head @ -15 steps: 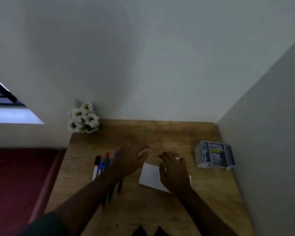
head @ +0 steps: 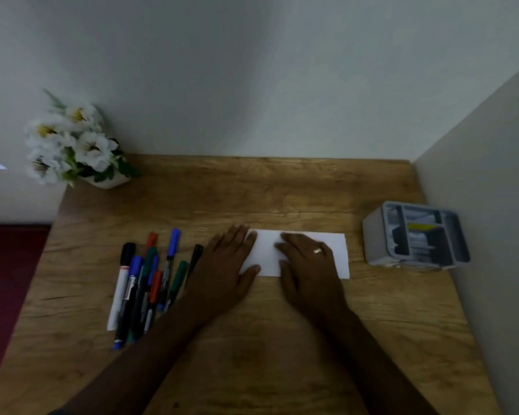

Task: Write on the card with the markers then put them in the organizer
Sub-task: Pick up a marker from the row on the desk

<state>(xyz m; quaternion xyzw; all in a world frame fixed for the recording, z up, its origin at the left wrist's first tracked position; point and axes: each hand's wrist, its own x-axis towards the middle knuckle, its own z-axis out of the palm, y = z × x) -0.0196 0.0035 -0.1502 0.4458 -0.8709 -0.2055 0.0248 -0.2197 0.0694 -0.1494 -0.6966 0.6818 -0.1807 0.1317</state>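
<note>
Apparently nothing is written yet: the left hand (head: 225, 265) and right hand (head: 307, 265) lie flat and open on the blank white card (head: 265, 250), markers (head: 146, 283) left of it, organizer (head: 415, 235) right of it, holding none.

A white card (head: 297, 254) is lying on the brown wood-grain worktop (head: 252, 354); markers (head: 146, 283) are showing black, blue, red and green caps; a grey organizer (head: 415, 235) is holding something yellow; white flowers (head: 69, 142) are standing at the far left corner

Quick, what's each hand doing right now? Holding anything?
Left hand: open, flat, fingers on the card.
Right hand: open, flat on the card, holding nothing.
</note>
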